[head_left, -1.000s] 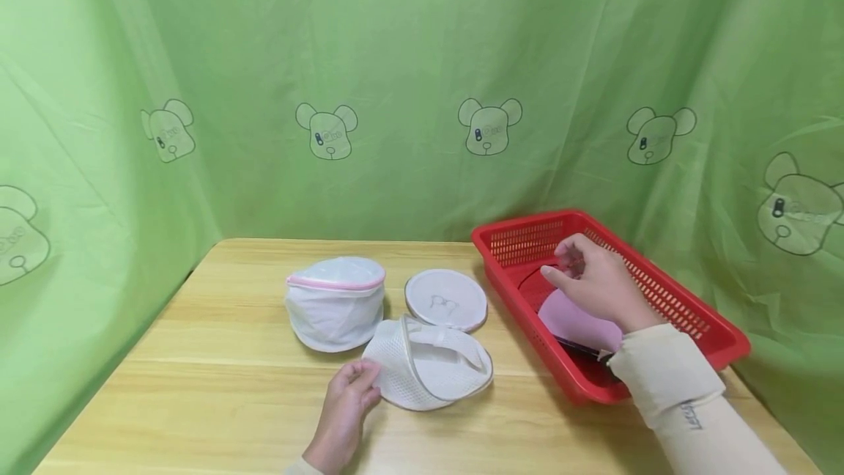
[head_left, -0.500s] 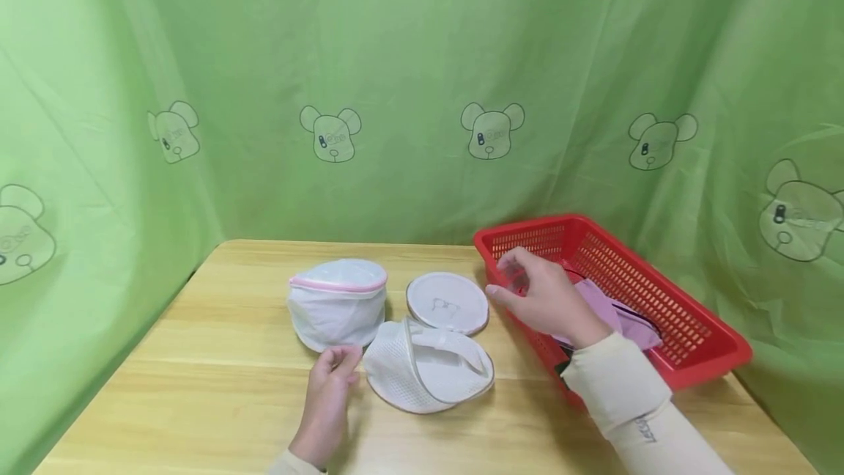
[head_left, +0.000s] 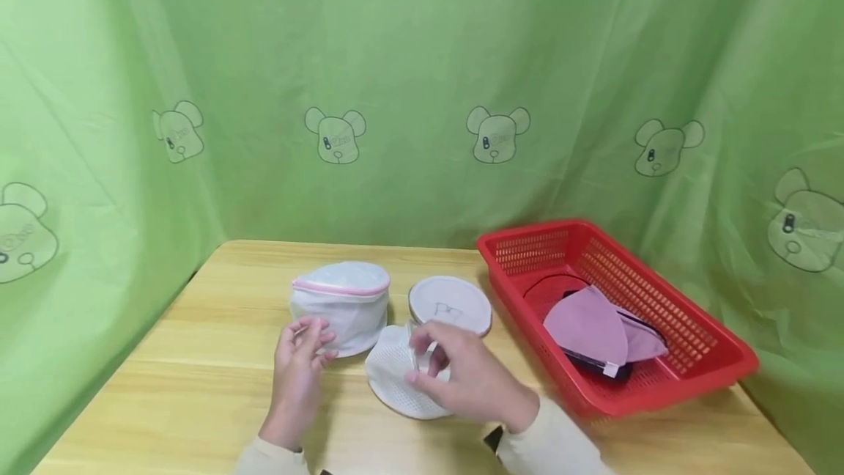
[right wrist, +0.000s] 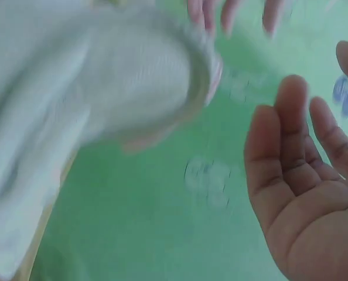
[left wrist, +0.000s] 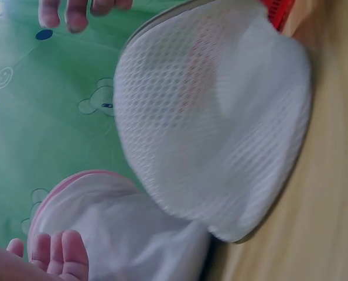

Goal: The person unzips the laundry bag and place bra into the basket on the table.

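Note:
A white coarse-mesh laundry bag (head_left: 398, 376) lies in the middle of the table, its right part hidden behind my right hand (head_left: 471, 372) in the head view. The right wrist view shows that hand's fingers relaxed and apart, holding nothing. My left hand (head_left: 297, 369), fingers loosely bent and gripping nothing, overlaps the front of a rounded white laundry bag (head_left: 352, 314) with a pink zipper. Behind the mesh bag is a flat round white piece (head_left: 445, 303) with a dark line drawing. Honeycomb texture fills much of the left wrist view on the mesh bag (left wrist: 209, 117).
To the right, a red slotted plastic basket (head_left: 679, 306) holds a purple cloth piece (head_left: 587, 325) with a white tag, dark items beneath it and a thin dark loop. A green curtain (head_left: 422, 189) rises behind the wooden table (head_left: 198, 387).
My right hand has moved left from over the basket to the mesh bag, uncovering the purple cloth. My left hand has left the mesh bag's edge and moved left to the zippered bag.

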`<act>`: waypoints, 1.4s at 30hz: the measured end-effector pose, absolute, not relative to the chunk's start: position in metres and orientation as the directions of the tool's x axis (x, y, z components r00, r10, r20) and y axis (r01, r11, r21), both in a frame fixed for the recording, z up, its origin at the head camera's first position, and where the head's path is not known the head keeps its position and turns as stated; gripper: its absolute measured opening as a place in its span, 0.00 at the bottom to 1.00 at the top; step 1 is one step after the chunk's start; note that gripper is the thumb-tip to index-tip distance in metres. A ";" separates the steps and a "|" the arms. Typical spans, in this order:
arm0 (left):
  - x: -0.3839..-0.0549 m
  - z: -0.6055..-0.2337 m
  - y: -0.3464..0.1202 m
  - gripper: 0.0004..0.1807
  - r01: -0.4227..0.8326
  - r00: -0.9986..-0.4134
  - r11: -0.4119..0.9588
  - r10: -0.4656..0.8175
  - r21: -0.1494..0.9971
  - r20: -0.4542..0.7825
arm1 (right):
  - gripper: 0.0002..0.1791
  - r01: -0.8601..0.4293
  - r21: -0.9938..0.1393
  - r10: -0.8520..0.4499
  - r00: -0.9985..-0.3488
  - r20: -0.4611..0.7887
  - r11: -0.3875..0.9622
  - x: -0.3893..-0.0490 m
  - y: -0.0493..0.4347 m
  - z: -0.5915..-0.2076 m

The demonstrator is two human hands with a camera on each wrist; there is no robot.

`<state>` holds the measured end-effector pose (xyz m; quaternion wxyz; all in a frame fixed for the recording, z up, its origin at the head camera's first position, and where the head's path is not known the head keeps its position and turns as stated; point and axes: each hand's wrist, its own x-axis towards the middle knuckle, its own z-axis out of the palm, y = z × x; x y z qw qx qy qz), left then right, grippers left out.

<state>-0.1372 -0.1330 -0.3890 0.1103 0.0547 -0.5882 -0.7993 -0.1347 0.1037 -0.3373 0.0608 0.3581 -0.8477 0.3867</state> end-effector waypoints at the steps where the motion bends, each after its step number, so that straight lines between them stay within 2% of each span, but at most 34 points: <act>1: -0.137 -0.387 -0.135 0.20 0.126 -0.969 -0.293 -0.239 0.948 0.056 | 0.12 -0.678 -0.601 -0.589 -0.710 0.387 0.424 -0.130 0.100 -0.341; 5: -0.138 -0.384 -0.140 0.24 0.160 -0.970 -0.314 -0.225 0.936 0.091 | 0.12 -0.752 -0.527 -0.721 -0.609 0.329 0.395 -0.113 0.089 -0.356; 9: -0.138 -0.386 -0.144 0.28 0.157 -0.975 -0.278 -0.195 0.948 0.105 | 0.17 -0.809 -0.413 -0.850 -0.508 0.137 0.417 -0.108 0.085 -0.374; 13: -0.139 -0.390 -0.146 0.32 0.153 -0.977 -0.204 -0.178 0.967 0.117 | 0.22 -0.856 -0.278 -0.886 -0.463 0.038 0.435 -0.111 0.088 -0.393; 16: -0.140 -0.394 -0.148 0.32 0.141 -0.981 -0.170 -0.155 0.975 0.115 | 0.22 -0.857 -0.235 -0.877 -0.479 0.040 0.458 -0.115 0.091 -0.402; 23: -0.143 -0.401 -0.149 0.34 0.100 -0.995 -0.179 -0.025 0.979 0.097 | 0.25 -0.714 -0.334 -0.774 -0.627 -0.089 0.616 -0.124 0.095 -0.405; 27: -0.145 -0.402 -0.148 0.38 0.085 -0.996 -0.185 -0.029 0.979 0.081 | 0.26 -0.674 -0.344 -0.744 -0.656 -0.129 0.654 -0.129 0.097 -0.405; 34: -0.144 -0.403 -0.149 0.37 0.071 -0.997 -0.205 0.014 0.976 0.076 | 0.30 -0.622 -0.315 -0.686 -0.709 -0.162 0.717 -0.146 0.101 -0.408; 42: -0.144 -0.403 -0.150 0.39 0.045 -0.998 -0.260 0.040 0.965 0.058 | 0.33 -0.526 -0.393 -0.628 -0.753 -0.197 0.754 -0.182 0.105 -0.411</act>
